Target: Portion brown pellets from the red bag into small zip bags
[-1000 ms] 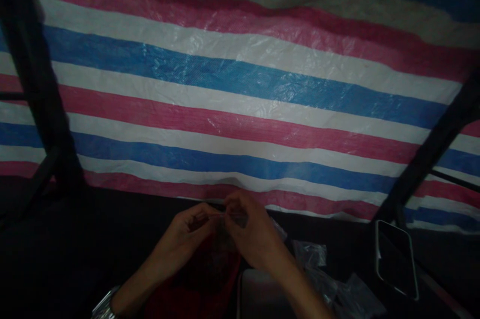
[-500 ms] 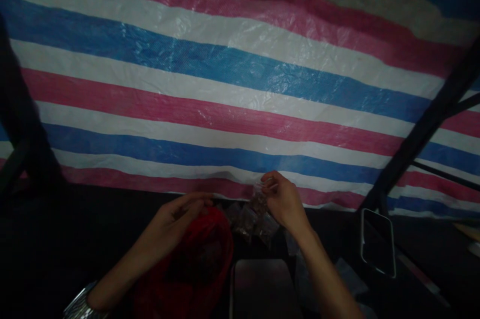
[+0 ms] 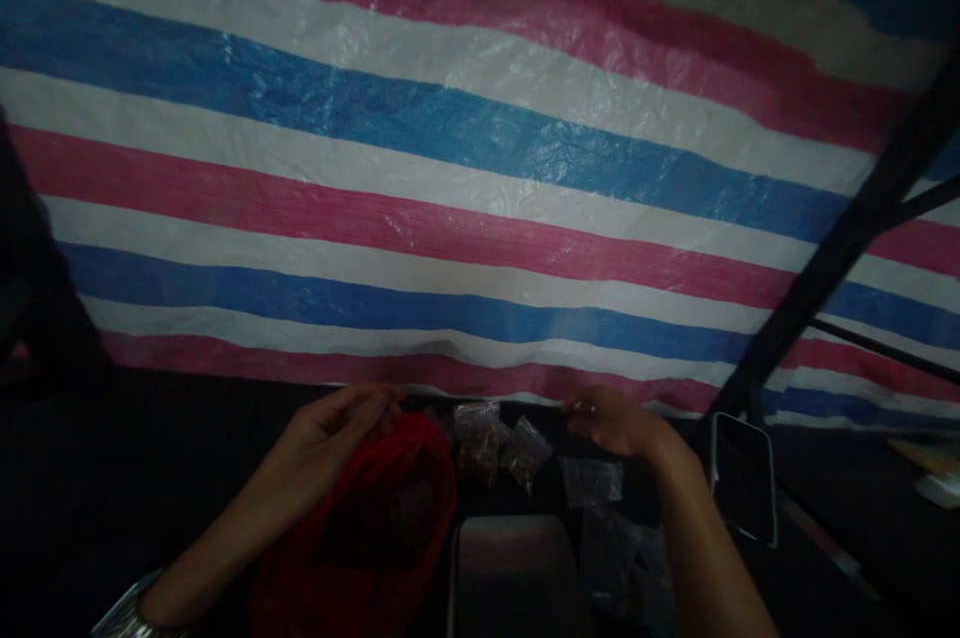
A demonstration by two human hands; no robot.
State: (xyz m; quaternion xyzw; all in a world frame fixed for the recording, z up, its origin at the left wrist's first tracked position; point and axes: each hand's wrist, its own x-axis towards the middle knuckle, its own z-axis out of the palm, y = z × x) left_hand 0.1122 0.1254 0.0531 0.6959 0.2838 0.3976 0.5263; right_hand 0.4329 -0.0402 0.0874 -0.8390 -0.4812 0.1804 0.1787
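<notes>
My left hand [image 3: 337, 433] is closed on the rim of a red plastic bag [image 3: 442, 488] at the lower centre-left; the bag's mouth gapes and dark contents show inside. To the bag's right lie small clear bags with brownish pieces in them, one upright-looking filled bag [image 3: 478, 443] and another filled bag [image 3: 526, 453]. My right hand [image 3: 611, 418] hovers right of them, above a flat clear bag [image 3: 592, 481]; its fingers are curled and blurred, so I cannot tell whether they hold anything. More clear bags [image 3: 619, 558] lie near my right forearm.
A flat dark device with a pale edge [image 3: 517, 568] sits at the bottom centre. A phone [image 3: 744, 480] leans at the right. Behind, a striped plastic sheet [image 3: 450, 218] hangs, with a dark slanting pole [image 3: 817, 268] before it.
My right hand has moved right, away from the filled bags, which now show more fully. My left hand remains at the red bag. The view has shifted slightly.
</notes>
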